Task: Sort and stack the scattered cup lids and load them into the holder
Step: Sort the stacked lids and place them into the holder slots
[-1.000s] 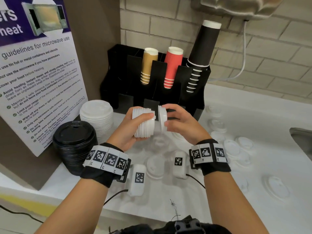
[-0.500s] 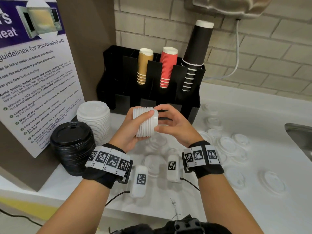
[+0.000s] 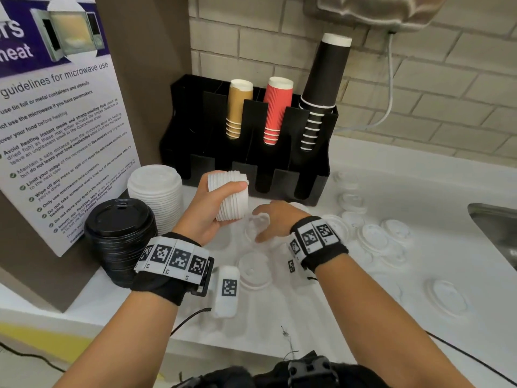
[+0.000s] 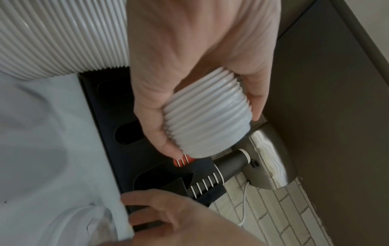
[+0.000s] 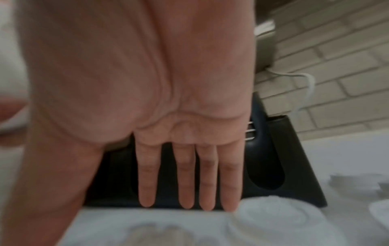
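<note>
- Half a second ago the right hand [image 3: 275, 219] was pressed against the end of the small lid stack [image 3: 230, 196]; it has since dropped away to the counter [image 3: 419, 175], palm down, fingers [image 5: 187, 179] straight and slightly spread, holding nothing.
- Loose white lids [image 3: 372, 236] lie flat on the counter under and to the right of that hand; whether the fingertips touch one is blurred.
- The left hand [image 3: 208, 212] grips the small lid stack on its side, thumb over the top and fingers curled beneath, lifted clear of the counter just left of the right hand.
- Directly beyond both hands stands the black holder [image 3: 251, 141], its upper slots carrying a tan cup stack [image 3: 237, 107], a red cup stack [image 3: 275, 110] and a black cup stack [image 3: 324, 88], all rim down.
- Left of the left hand a tall white lid stack [image 3: 155, 189] stands upright on the counter, and nearer the wrist a black lid stack [image 3: 120, 233] stands touching it.
- Farther left a microwave guidelines poster [image 3: 56, 121] leans on the wall.
- Far right of the right hand is the edge of a metal sink [image 3: 498, 228].
</note>
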`<state>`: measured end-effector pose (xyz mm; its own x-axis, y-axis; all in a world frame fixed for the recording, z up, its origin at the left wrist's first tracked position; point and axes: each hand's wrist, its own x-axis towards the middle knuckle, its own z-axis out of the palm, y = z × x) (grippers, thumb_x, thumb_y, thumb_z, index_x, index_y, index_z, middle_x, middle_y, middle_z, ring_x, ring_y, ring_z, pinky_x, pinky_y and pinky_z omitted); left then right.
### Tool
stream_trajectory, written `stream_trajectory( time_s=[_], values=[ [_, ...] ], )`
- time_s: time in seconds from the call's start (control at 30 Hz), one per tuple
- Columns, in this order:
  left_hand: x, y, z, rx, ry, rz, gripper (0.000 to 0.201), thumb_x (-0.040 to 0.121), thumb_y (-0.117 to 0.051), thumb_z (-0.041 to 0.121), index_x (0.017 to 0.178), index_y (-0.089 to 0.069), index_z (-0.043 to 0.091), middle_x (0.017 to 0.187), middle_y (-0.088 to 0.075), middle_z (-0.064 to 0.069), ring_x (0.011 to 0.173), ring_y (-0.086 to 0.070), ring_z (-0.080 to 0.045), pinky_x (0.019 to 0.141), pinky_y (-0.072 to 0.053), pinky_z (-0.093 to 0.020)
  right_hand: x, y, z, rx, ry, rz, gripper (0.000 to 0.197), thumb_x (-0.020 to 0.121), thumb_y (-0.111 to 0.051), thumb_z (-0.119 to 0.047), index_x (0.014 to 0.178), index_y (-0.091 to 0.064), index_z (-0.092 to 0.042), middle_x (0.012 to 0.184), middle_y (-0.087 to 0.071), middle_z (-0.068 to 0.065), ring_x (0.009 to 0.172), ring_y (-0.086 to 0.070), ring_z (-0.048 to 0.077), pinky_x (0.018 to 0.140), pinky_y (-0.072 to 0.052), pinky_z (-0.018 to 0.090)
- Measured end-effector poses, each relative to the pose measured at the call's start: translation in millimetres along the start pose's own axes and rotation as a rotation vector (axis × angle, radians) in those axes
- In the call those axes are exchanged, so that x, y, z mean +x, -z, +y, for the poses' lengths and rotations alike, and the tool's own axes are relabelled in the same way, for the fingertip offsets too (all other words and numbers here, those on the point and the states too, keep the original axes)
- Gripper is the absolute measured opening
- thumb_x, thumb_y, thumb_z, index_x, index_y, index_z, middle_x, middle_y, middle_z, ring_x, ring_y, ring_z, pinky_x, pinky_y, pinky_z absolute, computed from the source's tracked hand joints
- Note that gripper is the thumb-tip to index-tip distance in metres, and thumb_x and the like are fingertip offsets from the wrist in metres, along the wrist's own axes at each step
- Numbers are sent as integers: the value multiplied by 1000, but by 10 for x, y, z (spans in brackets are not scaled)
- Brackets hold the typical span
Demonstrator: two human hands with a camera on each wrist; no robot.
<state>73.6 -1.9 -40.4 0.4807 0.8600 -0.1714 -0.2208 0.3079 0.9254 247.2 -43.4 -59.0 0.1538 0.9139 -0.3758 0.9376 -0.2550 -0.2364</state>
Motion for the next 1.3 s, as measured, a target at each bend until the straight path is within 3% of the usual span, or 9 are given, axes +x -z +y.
stream_trajectory(
  time_s=[0.13, 0.27, 0.4, 0.47, 0.57, 0.8, 1.0, 1.17, 1.3],
  values=[
    [-23, 6, 1, 9, 11, -4, 46, 82, -71, 20, 121, -47, 29, 119, -54, -1, 112, -54, -24, 87, -54, -48, 117, -99, -11, -9, 19, -2, 75, 71, -80, -28, 137, -46, -29, 124, -48, 4, 114, -50, 24, 80, -41, 29],
    [-41, 32, 9, 8, 17, 2, 46, 82, -71, 20, 121, -48, 29, 120, -54, -1, 111, -55, -24, 84, -55, -46, 117, -69, 49, 64, 14, 67, 67, 71, -79, -31, 131, -49, -28, 117, -46, 1, 102, -48, 18, 79, -42, 29],
    [-83, 40, 29, 24, 17, -27, 55, 75, -74, 25, 123, -48, 28, 122, -55, -3, 111, -56, -24, 78, -56, -43, -77, 129, 140, 595, 134, 276, 47, 73, -78, -29, 115, -58, -31, 111, -59, -3, 105, -58, 16, 86, -53, 32],
    [-109, 11, 46, 57, 15, -67, 64, 65, -75, 31, 122, -48, 27, 122, -56, -3, 111, -57, -24, 74, -56, -41, -230, 211, 111, 881, 235, 292, 43, 73, -77, -28, 112, -59, -36, 108, -64, -5, 101, -63, 15, 78, -56, 27],
    [-130, -42, 72, 79, 8, -105, 66, 61, -74, 35, 121, -48, 28, 122, -56, -3, 112, -58, -24, 76, -57, -41, -402, 279, 60, 1029, 365, 253, 50, 74, -72, -25, 120, -57, -40, 115, -63, 0, 101, -66, 16, 80, -57, 29],
    [-138, -112, 75, 91, 7, -115, 74, 64, -73, 36, 131, -43, 22, 130, -55, -8, 115, -57, -27, 74, -56, -40, -516, 226, -17, 1101, 469, 201, 55, 76, -71, -9, 123, -55, -32, 126, -57, 9, 104, -64, 26, 87, -56, 42],
    [-134, -139, 37, 60, -1, -81, 74, 65, -72, 42, 130, -43, 25, 130, -54, -8, 116, -57, -27, 76, -57, -40, -526, 186, -58, 1081, 449, 258, 55, 74, -75, -13, 121, -57, -33, 123, -59, 8, 105, -64, 27, 91, -54, 45],
    [-110, -137, -2, -4, 26, -64, 74, 68, -81, 38, 130, -43, 25, 129, -56, -9, 116, -59, -30, 87, -55, -52, -523, 204, -97, 1038, 452, 272, 54, 75, -75, -17, 123, -57, -35, 121, -61, 2, 105, -64, 23, 92, -54, 44],
    [-94, -130, -14, -29, 2, -28, 76, 64, -83, 33, 128, -44, 26, 129, -56, -9, 116, -58, -29, 82, -56, -45, -512, 214, -122, 1021, 465, 260, 55, 83, -71, -8, 129, -54, -30, 124, -60, 2, 106, -65, 21, 91, -54, 39]
  ],
)
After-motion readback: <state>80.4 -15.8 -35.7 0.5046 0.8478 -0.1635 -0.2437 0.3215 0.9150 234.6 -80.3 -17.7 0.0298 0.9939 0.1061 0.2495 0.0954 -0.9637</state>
